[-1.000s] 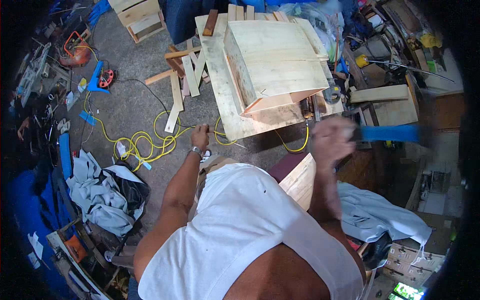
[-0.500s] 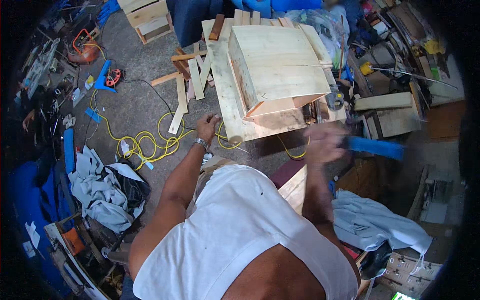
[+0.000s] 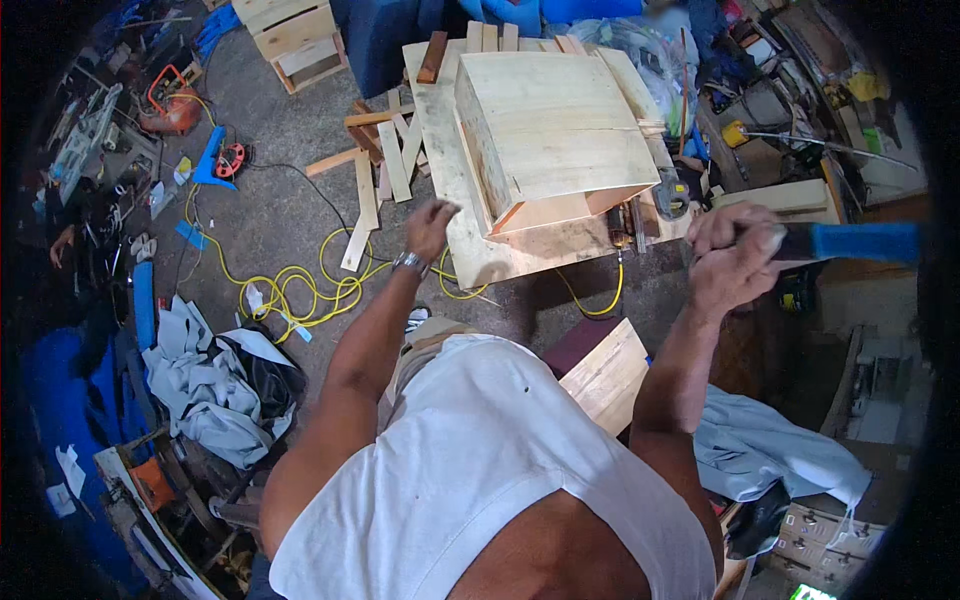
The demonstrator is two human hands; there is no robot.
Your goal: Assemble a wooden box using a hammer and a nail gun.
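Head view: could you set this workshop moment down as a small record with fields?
Setting: cluttered workshop, concrete floor
Left hand: raised beside the work board's left edge, holding nothing that I can see
Right hand: closed on a blue-handled tool; its head is hidden
Main piece: pale wooden box lying on the board
On the floor: loose wooden slats, coiled yellow cable, grey cloth heap
Lower down: wooden plank by the person's torso
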